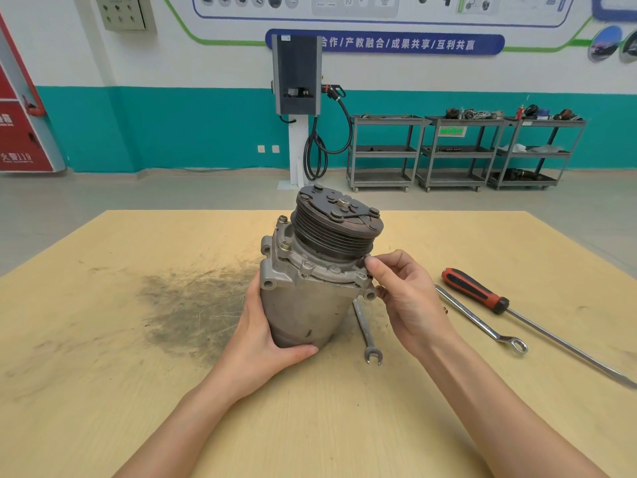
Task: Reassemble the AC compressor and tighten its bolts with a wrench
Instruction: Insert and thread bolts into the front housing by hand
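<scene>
The AC compressor (306, 298) stands tilted on the wooden table (103, 339), its dark ribbed pulley (336, 225) pointing up and away from me. My left hand (265, 339) grips the lower part of the grey housing. My right hand (403, 294) pinches something small at the right rim of the front flange, just under the pulley; what it pinches is hidden by the fingertips. Two bolts (284, 248) stand raised on the flange's left side. A combination wrench (367, 332) lies on the table right beside the compressor.
A second, longer wrench (482, 320) and a red-and-black-handled screwdriver (475, 291) with a long shaft lie to the right. A dark grease stain (193, 305) marks the table's left middle. Grey shelf carts (458, 153) and a charging post (298, 98) stand beyond.
</scene>
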{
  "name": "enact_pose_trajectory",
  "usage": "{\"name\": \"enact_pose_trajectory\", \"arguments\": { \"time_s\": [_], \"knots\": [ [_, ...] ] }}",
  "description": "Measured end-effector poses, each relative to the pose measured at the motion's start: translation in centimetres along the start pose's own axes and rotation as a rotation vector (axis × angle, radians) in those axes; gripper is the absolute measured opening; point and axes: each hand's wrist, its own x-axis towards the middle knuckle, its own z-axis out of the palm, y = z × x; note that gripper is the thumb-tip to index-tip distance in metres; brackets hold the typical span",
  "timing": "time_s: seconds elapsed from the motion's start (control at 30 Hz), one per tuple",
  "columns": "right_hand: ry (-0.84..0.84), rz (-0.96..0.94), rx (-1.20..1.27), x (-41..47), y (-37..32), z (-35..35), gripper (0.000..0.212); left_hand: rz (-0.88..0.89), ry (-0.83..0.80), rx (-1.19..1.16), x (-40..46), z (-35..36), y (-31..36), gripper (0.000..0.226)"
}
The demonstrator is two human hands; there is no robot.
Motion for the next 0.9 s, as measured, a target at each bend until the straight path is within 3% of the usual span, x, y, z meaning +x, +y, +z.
{"name": "enact_pose_trajectory", "arguments": {
  "time_s": [0.13, 0.43, 0.6, 0.9],
  "knots": [
    [-0.061, -0.004, -0.010, -0.40, 0.17, -0.38, 0.030, -0.013, -0.003, 0.012, 0.05, -0.04, -0.13, 0.131],
    [-0.030, -0.047, 0.004, -0.08, 0.30, -0.42, 0.008, -0.009, -0.002, 0.022, 0.10, 0.05, -0.19, 0.124],
    [-0.061, -0.069, -0.038, -0.17, 0.44, -0.52, 0.022, -0.003, 0.001, 0.030, 0.15, 0.07, -0.26, 0.122],
    [-0.031, -0.049, -0.003, -0.19, 0.28, 0.02, 0.013, 0.005, 0.003, 0.034, 0.13, 0.19, -0.23, 0.118]
  ]
}}
